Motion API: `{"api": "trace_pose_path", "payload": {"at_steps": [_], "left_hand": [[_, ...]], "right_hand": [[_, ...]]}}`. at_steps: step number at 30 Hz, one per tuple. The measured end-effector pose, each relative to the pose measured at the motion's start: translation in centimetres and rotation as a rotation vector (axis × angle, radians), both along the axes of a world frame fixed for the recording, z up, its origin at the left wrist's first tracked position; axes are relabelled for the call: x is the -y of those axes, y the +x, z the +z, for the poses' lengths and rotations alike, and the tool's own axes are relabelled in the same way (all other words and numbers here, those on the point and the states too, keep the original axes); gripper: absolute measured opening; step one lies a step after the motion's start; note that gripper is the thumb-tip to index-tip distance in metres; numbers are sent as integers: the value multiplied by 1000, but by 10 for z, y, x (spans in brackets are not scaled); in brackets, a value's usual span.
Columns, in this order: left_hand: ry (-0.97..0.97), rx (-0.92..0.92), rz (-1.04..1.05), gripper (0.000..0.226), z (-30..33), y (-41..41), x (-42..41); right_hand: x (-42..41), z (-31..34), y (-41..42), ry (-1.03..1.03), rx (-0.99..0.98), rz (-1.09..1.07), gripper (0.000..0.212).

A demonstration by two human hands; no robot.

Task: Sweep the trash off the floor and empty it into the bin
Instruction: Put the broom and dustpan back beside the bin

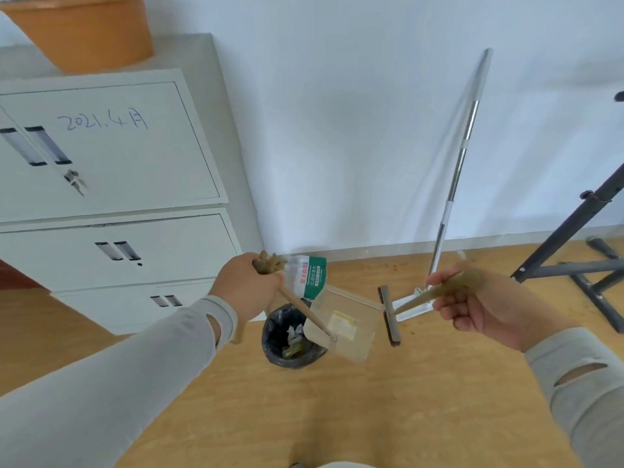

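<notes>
My left hand (248, 288) grips the top of a long wooden handle whose beige dustpan (344, 327) hangs tilted just right of and above the bin's mouth. The bin (292, 337) is small, round and lined with a black bag, holding crumpled paper and greenish scraps. A clear plastic bottle with a green-and-white label (308, 276) sits behind the dustpan, beside my left hand. My right hand (479, 304) holds a short broom by its olive handle. The broom's dark bristle head (390, 315) hangs just right of the dustpan.
A grey metal filing cabinet (111, 197) stands at the left with an orange tub (84, 28) on top. A squeegee mop with a metal pole (456, 184) leans on the white wall. Dark metal stand legs (580, 265) spread at the right. The floor is wood.
</notes>
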State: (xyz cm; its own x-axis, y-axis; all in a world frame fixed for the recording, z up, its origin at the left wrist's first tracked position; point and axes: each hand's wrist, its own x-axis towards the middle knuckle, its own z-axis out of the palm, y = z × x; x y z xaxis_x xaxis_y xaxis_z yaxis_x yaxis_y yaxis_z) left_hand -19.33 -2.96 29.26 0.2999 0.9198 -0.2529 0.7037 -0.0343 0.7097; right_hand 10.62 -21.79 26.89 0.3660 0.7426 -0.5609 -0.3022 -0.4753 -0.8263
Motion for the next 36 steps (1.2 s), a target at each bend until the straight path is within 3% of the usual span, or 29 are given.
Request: {"api": "trace_pose_path", "payload": {"at_steps": [4,9,16,20,23,27,32,36], "left_hand": [[-105,115,5,25,-19,15,-13],[-153,106,34,13,-54,65,-15],[-270,70,125,13,-101,163,-28],[-328,25,210,11,-130,233,-36],[-369,-36,262,11,-154,279,-37],[-401,-77,337,11,-184,325,-38],[-466,-130,388,45,-224,364,-46],[-507,-112,389,40,-253,386,-53]], "right_hand": [[-28,-6,15,36,50,-151,39],[-58,-13,56,5,68,-274,53],[-105,-32,145,39,-6,-209,41],[-127,-49,204,57,86,-38,34],[-149,-54,238,-50,271,63,11],[-184,-66,269,-174,431,174,25],[-217,-91,292,-184,610,348,27],[-241,-106,297,-210,789,573,39]]}}
